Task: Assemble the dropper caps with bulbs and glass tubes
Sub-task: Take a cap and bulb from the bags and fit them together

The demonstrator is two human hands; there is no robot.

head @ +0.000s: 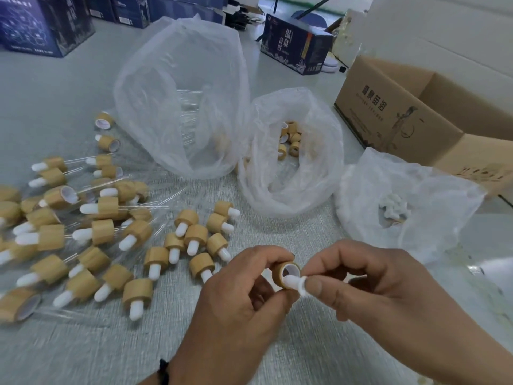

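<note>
My left hand grips a bamboo-coloured dropper cap with its open white-lined mouth turned to the right. My right hand pinches a white rubber bulb by its flange, with the bulb's tip at the cap's mouth. Several caps with bulbs fitted lie on the table in front of my left hand. Further left lie several finished droppers with glass tubes. One clear bag holds loose caps, another holds white bulbs, and the tall bag holds glass tubes.
An open cardboard box stands at the right behind the bulb bag. Dark blue printed boxes stand at the back and far left. The table has a silvery textured cover.
</note>
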